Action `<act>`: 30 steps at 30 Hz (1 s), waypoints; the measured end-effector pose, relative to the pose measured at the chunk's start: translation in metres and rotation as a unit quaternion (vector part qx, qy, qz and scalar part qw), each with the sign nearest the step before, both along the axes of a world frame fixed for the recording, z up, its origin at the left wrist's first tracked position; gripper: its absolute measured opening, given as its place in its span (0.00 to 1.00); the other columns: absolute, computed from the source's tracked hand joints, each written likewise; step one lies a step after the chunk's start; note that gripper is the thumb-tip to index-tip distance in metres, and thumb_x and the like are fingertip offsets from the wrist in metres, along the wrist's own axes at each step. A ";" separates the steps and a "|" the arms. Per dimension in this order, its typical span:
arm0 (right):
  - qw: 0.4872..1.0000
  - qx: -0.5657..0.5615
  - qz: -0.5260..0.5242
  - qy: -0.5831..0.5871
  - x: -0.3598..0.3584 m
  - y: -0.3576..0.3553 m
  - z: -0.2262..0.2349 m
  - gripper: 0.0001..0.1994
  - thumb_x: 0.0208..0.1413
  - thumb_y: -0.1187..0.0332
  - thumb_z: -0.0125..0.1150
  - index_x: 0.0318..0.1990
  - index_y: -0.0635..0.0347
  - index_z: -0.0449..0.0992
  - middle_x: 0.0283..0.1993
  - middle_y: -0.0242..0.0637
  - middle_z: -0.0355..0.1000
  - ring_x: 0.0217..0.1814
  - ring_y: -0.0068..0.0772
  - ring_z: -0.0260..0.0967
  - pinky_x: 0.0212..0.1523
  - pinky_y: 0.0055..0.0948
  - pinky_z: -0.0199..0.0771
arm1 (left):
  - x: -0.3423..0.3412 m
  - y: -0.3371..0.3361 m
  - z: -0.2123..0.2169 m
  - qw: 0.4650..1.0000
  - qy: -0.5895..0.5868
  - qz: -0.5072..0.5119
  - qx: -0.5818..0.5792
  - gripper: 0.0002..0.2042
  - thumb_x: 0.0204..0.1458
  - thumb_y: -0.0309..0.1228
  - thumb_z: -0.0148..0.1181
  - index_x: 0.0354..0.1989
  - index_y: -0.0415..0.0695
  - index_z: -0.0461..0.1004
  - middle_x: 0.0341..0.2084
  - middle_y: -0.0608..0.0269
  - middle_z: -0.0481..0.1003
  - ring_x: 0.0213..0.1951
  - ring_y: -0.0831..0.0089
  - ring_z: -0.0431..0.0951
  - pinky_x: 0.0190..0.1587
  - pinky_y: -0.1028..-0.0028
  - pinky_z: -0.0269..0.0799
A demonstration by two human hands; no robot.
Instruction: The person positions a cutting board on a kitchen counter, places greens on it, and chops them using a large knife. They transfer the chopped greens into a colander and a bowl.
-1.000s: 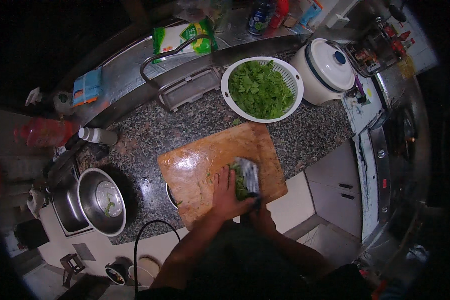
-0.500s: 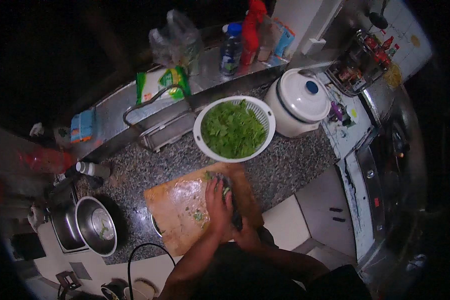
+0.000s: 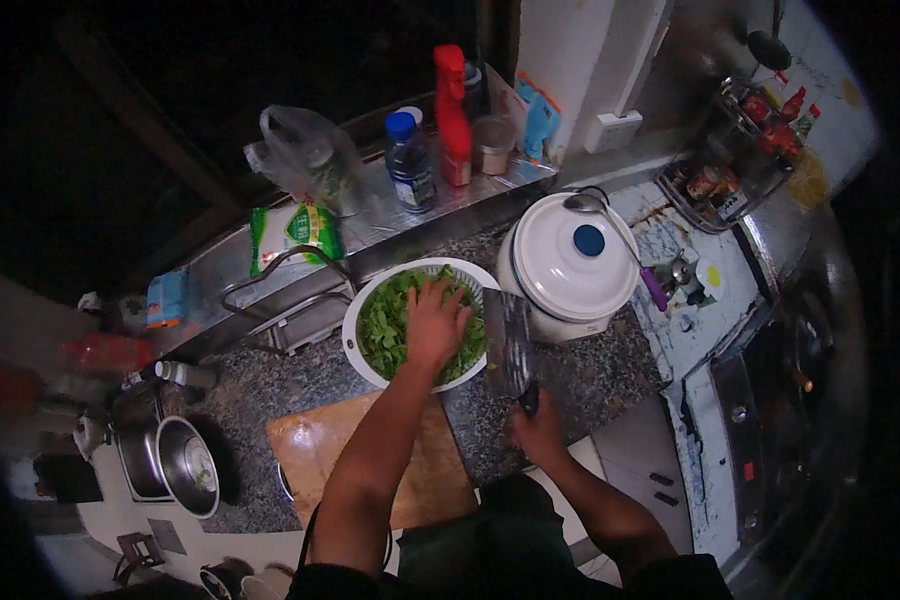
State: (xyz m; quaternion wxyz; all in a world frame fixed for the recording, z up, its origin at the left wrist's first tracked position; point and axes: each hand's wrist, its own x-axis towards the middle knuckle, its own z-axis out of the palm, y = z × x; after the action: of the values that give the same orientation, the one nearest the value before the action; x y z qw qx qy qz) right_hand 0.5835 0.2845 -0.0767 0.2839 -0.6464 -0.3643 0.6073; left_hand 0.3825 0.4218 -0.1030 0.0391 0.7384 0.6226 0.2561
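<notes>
My left hand (image 3: 436, 322) lies with spread fingers on the green leaves (image 3: 385, 322) in a white colander bowl (image 3: 354, 322) on the speckled stone counter. Just right of the bowl, a broad cleaver (image 3: 508, 342) stands blade up, its handle gripped by my right hand (image 3: 538, 432). A wooden cutting board (image 3: 310, 452) lies in front of the bowl, partly under my left forearm. I cannot see any greens on its visible part.
A white lidded cooker (image 3: 570, 265) stands right of the bowl. A steel pot (image 3: 185, 465) sits at the left. On the ledge behind are a red spray bottle (image 3: 452, 120), a water bottle (image 3: 408, 160), a plastic bag (image 3: 305, 155) and a green packet (image 3: 290, 232). A stove (image 3: 770, 400) is at the right.
My hands were on the board with cut greens against the cleaver. They have moved up: the left hand is now in the bowl, the cleaver raised beside it. The view has shifted.
</notes>
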 end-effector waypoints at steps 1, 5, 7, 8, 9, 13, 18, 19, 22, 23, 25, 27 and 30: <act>1.000 0.012 0.001 0.004 0.006 -0.001 0.001 0.18 0.54 0.69 0.55 0.49 0.63 0.59 0.29 0.38 0.68 0.22 0.27 0.67 0.20 0.30 0.68 | 0.003 -0.001 0.009 1.000 0.014 -0.015 0.001 0.18 0.53 0.37 0.55 0.51 0.46 0.71 0.56 0.53 0.63 0.60 0.54 0.59 0.61 0.50 0.51; 0.998 0.044 0.002 0.044 0.009 -0.008 0.016 0.12 0.55 0.71 0.54 0.44 0.61 0.59 0.24 0.34 0.65 0.15 0.23 0.63 0.15 0.27 0.64 | -0.009 -0.009 0.052 0.996 -0.039 -0.046 -0.063 0.21 0.55 0.40 0.53 0.57 0.50 0.67 0.64 0.52 0.53 0.65 0.54 0.53 0.63 0.53 0.50; 0.996 0.059 0.001 0.073 0.005 -0.012 0.023 0.10 0.56 0.72 0.53 0.42 0.60 0.60 0.22 0.33 0.64 0.15 0.23 0.62 0.14 0.27 0.63 | -0.023 -0.014 0.061 0.978 -0.199 -0.056 -0.041 0.21 0.57 0.39 0.52 0.59 0.49 0.65 0.61 0.53 0.58 0.62 0.54 0.58 0.61 0.58 0.55; 0.994 0.069 0.003 0.085 0.003 -0.015 0.022 0.09 0.56 0.72 0.53 0.41 0.60 0.60 0.21 0.32 0.63 0.14 0.23 0.62 0.14 0.27 0.63 | -0.031 -0.017 0.065 0.958 -0.278 -0.059 -0.028 0.21 0.57 0.38 0.51 0.59 0.48 0.64 0.60 0.53 0.61 0.61 0.55 0.61 0.60 0.61 0.57; 0.992 0.078 0.004 0.099 0.000 -0.018 0.022 0.08 0.57 0.73 0.52 0.40 0.60 0.60 0.20 0.31 0.62 0.14 0.22 0.62 0.14 0.26 0.62 | -0.043 -0.018 0.064 0.927 -0.371 -0.034 -0.036 0.21 0.58 0.38 0.50 0.59 0.46 0.64 0.57 0.54 0.64 0.58 0.56 0.64 0.59 0.63 0.60; 0.992 0.083 0.008 0.097 -0.019 -0.035 0.040 0.06 0.57 0.73 0.52 0.37 0.60 0.61 0.19 0.31 0.63 0.14 0.23 0.62 0.15 0.26 0.63 | -0.072 -0.032 0.065 0.729 -0.681 0.071 -0.003 0.20 0.60 0.41 0.48 0.55 0.39 0.65 0.41 0.58 0.73 0.42 0.69 0.75 0.48 0.71 0.70; 0.992 0.078 0.003 0.104 -0.038 -0.044 0.028 0.07 0.57 0.72 0.51 0.38 0.57 0.59 0.21 0.32 0.62 0.15 0.25 0.63 0.16 0.27 0.65 | -0.059 -0.034 0.080 0.632 -0.769 0.091 0.030 0.18 0.61 0.41 0.46 0.50 0.38 0.66 0.34 0.62 0.72 0.37 0.73 0.74 0.43 0.74 0.72; 0.991 0.086 0.002 0.107 -0.043 -0.044 0.027 0.06 0.57 0.72 0.51 0.38 0.57 0.60 0.21 0.32 0.62 0.15 0.25 0.63 0.16 0.27 0.65 | -0.049 -0.033 0.088 0.637 -0.766 0.080 0.032 0.18 0.62 0.40 0.46 0.50 0.38 0.66 0.33 0.62 0.72 0.36 0.74 0.74 0.42 0.76 0.72; 0.992 0.099 0.005 0.077 -0.047 -0.030 0.021 0.06 0.57 0.72 0.52 0.36 0.57 0.61 0.21 0.31 0.62 0.15 0.25 0.63 0.15 0.27 0.65 | -0.024 -0.037 0.084 0.892 -0.443 -0.054 0.072 0.23 0.55 0.40 0.54 0.56 0.39 0.63 0.47 0.51 0.68 0.49 0.59 0.69 0.55 0.64 0.63; 0.991 0.106 0.000 0.082 -0.048 -0.026 0.021 0.06 0.57 0.72 0.51 0.36 0.58 0.61 0.20 0.31 0.63 0.15 0.25 0.63 0.15 0.27 0.65 | -0.018 -0.044 0.084 0.948 -0.288 -0.098 0.096 0.26 0.53 0.40 0.57 0.57 0.39 0.62 0.50 0.48 0.66 0.53 0.55 0.67 0.58 0.62 0.60; 0.988 0.123 -0.008 0.095 -0.050 -0.016 0.024 0.06 0.57 0.71 0.51 0.37 0.60 0.61 0.20 0.32 0.63 0.15 0.24 0.63 0.16 0.27 0.64 | -0.009 -0.053 0.081 0.972 -0.190 -0.124 0.053 0.29 0.50 0.37 0.60 0.59 0.41 0.60 0.56 0.45 0.60 0.59 0.49 0.58 0.62 0.57 0.52; 0.989 0.107 -0.015 0.099 -0.053 -0.008 0.035 0.07 0.56 0.71 0.51 0.37 0.60 0.61 0.20 0.32 0.63 0.15 0.24 0.63 0.16 0.27 0.64 | -0.011 -0.054 0.074 0.987 -0.122 -0.097 0.027 0.31 0.47 0.36 0.62 0.61 0.42 0.59 0.59 0.44 0.57 0.62 0.45 0.54 0.63 0.55 0.49; 0.990 0.106 -0.033 0.084 -0.040 0.002 0.037 0.08 0.56 0.71 0.53 0.37 0.59 0.60 0.20 0.32 0.63 0.14 0.24 0.62 0.15 0.27 0.63 | -0.024 -0.028 0.024 0.995 -0.063 0.024 0.069 0.30 0.48 0.34 0.60 0.60 0.43 0.59 0.59 0.43 0.57 0.62 0.44 0.55 0.62 0.55 0.53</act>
State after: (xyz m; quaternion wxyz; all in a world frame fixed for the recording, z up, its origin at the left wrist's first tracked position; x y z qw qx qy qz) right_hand 0.5430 0.2861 -0.0394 0.4007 -0.5706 -0.3801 0.6077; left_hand 0.3589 0.3935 -0.0790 0.0210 0.7066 0.6172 0.3453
